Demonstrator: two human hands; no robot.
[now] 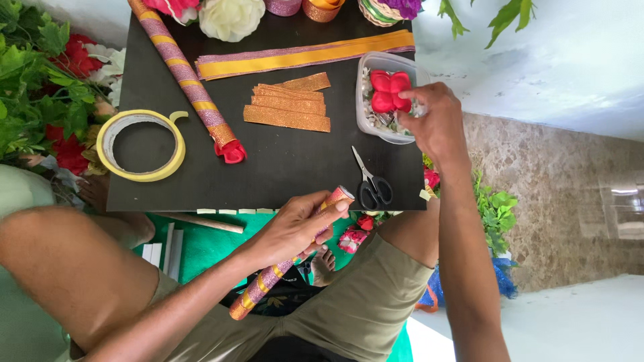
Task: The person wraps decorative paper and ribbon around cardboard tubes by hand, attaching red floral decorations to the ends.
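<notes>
A black board point(282, 167) lies across the person's lap as a work surface, with pale floor and a speckled stone wall beyond it and green foliage with red and white artificial flowers crowding the left edge. The left hand point(295, 228) is closed around a stick wrapped in pink and gold ribbon point(285, 265), gripping it near its upper end, which rests just at the board's near edge while the rest slants down over the lap. The right hand point(436, 121) reaches into a clear plastic tub point(365, 100) at the board's right side, fingers bent at the rim just beside a red fabric flower point(390, 90) that sits on top of the contents; whether the fingertips already pinch anything I cannot tell. On the board lie a second wrapped stick with a red flower at its tip point(188, 84), a roll of yellow tape point(141, 144), a stack of gold glitter strips point(288, 107), a long band of gold and pink ribbon point(302, 59) and a pair of black-handled scissors point(372, 184) near the front edge. The tub stands close to the board's right edge, so a pull on its wall could likely tip it off and spill its contents. The scissors lie between the two hands, where a forearm might knock them onto the lap.
</notes>
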